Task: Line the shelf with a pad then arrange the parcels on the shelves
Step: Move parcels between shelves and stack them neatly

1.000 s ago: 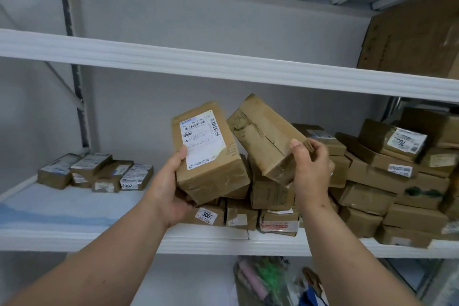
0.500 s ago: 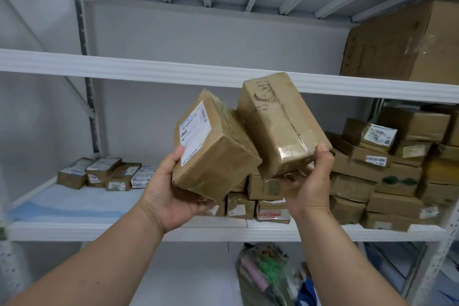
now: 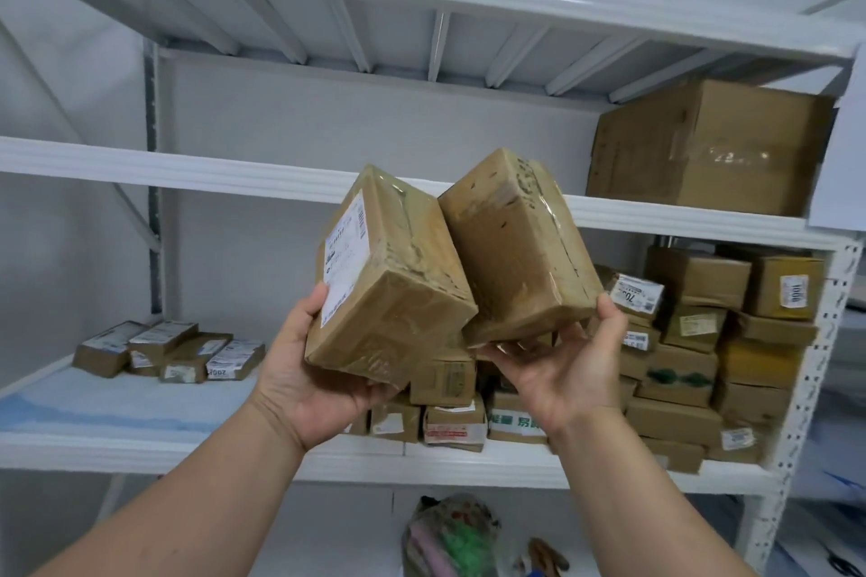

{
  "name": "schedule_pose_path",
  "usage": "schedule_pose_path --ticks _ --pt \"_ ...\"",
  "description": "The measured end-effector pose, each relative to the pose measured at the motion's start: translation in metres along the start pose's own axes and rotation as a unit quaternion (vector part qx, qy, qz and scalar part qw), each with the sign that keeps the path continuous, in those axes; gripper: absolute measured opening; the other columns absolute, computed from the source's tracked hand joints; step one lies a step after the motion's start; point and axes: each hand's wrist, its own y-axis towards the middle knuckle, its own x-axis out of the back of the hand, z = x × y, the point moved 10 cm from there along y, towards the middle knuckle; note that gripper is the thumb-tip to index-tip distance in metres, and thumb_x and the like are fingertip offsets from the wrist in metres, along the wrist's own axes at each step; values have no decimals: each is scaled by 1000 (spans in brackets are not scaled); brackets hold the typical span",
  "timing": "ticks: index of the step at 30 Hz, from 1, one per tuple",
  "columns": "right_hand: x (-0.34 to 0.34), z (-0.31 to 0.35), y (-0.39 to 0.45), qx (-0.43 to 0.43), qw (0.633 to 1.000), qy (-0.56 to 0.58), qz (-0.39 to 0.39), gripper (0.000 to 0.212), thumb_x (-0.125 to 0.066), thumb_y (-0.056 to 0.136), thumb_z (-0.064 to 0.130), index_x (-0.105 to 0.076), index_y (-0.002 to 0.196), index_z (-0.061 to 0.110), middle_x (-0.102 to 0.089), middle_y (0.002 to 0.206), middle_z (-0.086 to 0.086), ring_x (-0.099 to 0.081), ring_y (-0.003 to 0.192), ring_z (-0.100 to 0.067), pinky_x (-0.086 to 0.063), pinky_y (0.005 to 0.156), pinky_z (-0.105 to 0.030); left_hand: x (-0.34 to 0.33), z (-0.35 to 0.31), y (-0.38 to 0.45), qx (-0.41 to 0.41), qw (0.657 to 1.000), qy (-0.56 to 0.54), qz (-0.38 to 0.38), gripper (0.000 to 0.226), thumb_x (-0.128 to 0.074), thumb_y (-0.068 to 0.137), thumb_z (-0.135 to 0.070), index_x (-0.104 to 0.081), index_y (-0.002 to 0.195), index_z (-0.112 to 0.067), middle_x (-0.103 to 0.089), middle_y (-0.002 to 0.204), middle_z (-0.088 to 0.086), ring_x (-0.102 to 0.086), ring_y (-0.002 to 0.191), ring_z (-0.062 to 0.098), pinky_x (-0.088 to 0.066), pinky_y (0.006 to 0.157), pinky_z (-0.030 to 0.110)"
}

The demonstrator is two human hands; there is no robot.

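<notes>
My left hand (image 3: 311, 382) grips a brown taped parcel with a white label (image 3: 389, 276) from below, held up in front of the shelves. Beside it, touching, my right hand (image 3: 569, 370) grips a second brown parcel (image 3: 515, 244) by its lower end. Both parcels are tilted and raised near the edge of the upper shelf (image 3: 225, 171). A pale blue pad (image 3: 108, 403) lines the middle shelf (image 3: 140, 447). A heap of brown parcels (image 3: 693, 361) fills that shelf's right half, and a few small flat parcels (image 3: 168, 349) lie at its back left.
A large cardboard box (image 3: 703, 145) stands on the upper shelf at the right. A perforated white upright (image 3: 806, 380) bounds the rack on the right. Below the middle shelf sits a clear bag (image 3: 450, 539) with coloured items.
Both hands have lifted their parcels off the heap on the middle shelf and raised them toward the upper shelf. The view has tilted upward.
</notes>
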Motion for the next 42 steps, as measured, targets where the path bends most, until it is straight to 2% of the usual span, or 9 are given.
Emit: schedule_pose_path --ticks 4,9,16,19,23,28,32,38,42 --pt "9 20 -4 3 999 -46 8 55 -50 89 62 -57 126 22 -58 129 -22 -57 116 -45 -45 93 -71 -9 8 0 -30 999 18 -15 66 -70 75 -51 -60 133 -22 -60 135 20 -53 126 38 -44 98 56" --pt "40 3 1 -23 992 -121 -28 55 -52 89 59 -56 129 23 -61 126 -17 -58 116 -40 -49 94 -64 30 13 -10 -48 989 81 -115 53 -69 71 -49 -69 117 -24 -73 105 14 -62 98 35 -48 86 47" --pt "45 -69 13 -60 963 -258 -44 35 -54 91 51 -60 115 26 -66 115 -5 -61 108 -25 -49 95 -60 132 -12 -47 -56 958 89 -267 48 -72 74 -50 -67 117 -28 -72 115 12 -62 107 34 -51 81 45" --pt "28 -111 22 -57 939 -336 -35 58 -63 71 64 -59 118 32 -65 122 0 -60 112 -24 -50 95 -59 173 -43 -60 -69 932 121 -335 45 -73 78 -51 -66 113 -25 -71 115 12 -62 109 33 -51 86 48" --pt "5 -170 39 -43 911 -406 -65 80 -69 46 72 -56 115 35 -50 133 0 -57 110 -24 -53 92 -51 225 -92 -79 -71 893 161 -414 46 -73 80 -53 -62 111 -21 -68 110 12 -62 100 33 -51 71 43" --pt "-26 -236 61 -31 866 -493 -75 68 -72 68 63 -55 126 32 -32 129 -3 -50 91 -16 -44 91 -36 277 -166 -95 -103 875 150 -449 50 -74 80 -52 -59 116 -20 -66 103 11 -61 90 30 -52 69 42" --pt "-35 -282 76 -33 845 -523 -106 81 -70 62 69 -51 133 34 -28 126 -1 -49 105 -25 -44 103 -43 311 -210 -99 -109 868 161 -457 54 -74 80 -52 -60 122 -20 -66 100 9 -61 89 29 -52 67 42" --pt "-58 -317 107 -17 828 -545 -129 72 -71 71 64 -50 130 28 -22 119 -1 -47 107 -29 -43 94 -38 342 -251 -97 -120 865 161 -460 37 -73 82 -49 -63 103 -21 -67 100 8 -62 89 27 -52 71 41" --pt "-75 -327 142 9 808 -569 -155 80 -70 66 67 -49 133 27 -26 133 -7 -44 121 -35 -43 102 -42 359 -276 -80 -127 863 162 -461 33 -72 83 -48 -63 99 -21 -67 100 8 -62 90 27 -52 70 41"
